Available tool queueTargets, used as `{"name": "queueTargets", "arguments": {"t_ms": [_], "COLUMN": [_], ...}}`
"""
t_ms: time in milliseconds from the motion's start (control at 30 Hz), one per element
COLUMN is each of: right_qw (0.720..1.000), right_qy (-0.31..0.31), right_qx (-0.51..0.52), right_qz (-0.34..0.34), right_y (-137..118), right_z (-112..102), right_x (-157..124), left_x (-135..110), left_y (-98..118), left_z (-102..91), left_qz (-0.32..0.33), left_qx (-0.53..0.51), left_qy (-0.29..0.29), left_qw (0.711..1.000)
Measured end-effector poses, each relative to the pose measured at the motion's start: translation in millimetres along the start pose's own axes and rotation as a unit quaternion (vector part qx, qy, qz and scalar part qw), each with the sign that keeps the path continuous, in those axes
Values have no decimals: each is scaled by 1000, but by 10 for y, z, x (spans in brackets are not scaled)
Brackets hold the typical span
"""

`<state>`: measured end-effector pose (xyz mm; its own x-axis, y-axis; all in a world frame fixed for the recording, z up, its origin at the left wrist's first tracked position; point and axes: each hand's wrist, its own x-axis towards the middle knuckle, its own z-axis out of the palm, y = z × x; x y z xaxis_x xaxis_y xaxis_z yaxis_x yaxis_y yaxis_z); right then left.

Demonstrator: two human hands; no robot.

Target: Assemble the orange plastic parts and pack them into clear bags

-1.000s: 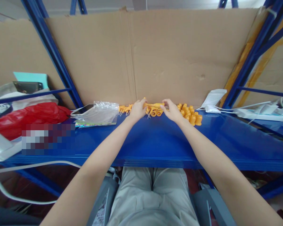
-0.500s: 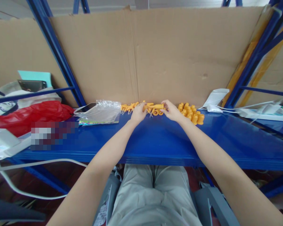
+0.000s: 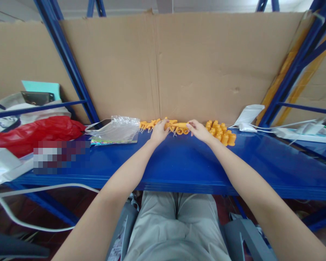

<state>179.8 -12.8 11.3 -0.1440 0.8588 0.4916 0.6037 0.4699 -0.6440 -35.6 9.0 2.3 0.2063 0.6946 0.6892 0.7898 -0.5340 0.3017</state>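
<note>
A slim yellow-orange plastic piece [image 3: 180,125] spans the gap between my hands at the back of the blue shelf. My left hand [image 3: 159,132] is closed at its left end, fingers partly hidden. The thumb and fingers of my right hand [image 3: 199,130] pinch the other end. Just below lie yellow tube-like pieces with round open ends [image 3: 186,131]. Around and left of my left hand is a row of yellow pieces with small metal chains [image 3: 146,125]. Several stubby yellow pieces [image 3: 220,132] stand grouped right of my right hand.
A clear plastic bag [image 3: 119,130] lies to the left, near a red plastic bag [image 3: 40,134]. A tall cardboard sheet [image 3: 195,65] closes off the back between blue posts. At the right are a white packet [image 3: 248,114] and a power strip [image 3: 306,131] with cables.
My right fingers, spread around the wide end of the yellow piece before, now pinch its end. The piece shows a thinner outline. My left hand has stayed nearly in place.
</note>
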Motion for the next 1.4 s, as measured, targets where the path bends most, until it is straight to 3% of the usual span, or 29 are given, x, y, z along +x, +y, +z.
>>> {"name": "queueTargets", "arguments": {"t_ms": [100,267,433,700,1167,1400], "right_qw": [998,993,992,991,984,999], "right_qy": [-14,-18,5,-19,28,-24], "right_qx": [63,120,122,132,-68,-8], "right_qz": [27,9,-22,5,-162,-42], "right_y": [36,117,173,113,174,132], "right_z": [66,96,90,49,-55,-8], "right_x": [29,95,136,97,84,65], "left_x": [-1,5,0,-2,-2,-21], "left_y": [-39,-51,-30,-30,10,19], "left_z": [17,47,45,42,27,-8], "left_qz": [7,14,25,2,-37,-18], "left_qx": [11,15,-4,-52,-55,-46], "left_qy": [-1,6,20,41,17,10], "left_qw": [1000,1000,999,998,998,999]}}
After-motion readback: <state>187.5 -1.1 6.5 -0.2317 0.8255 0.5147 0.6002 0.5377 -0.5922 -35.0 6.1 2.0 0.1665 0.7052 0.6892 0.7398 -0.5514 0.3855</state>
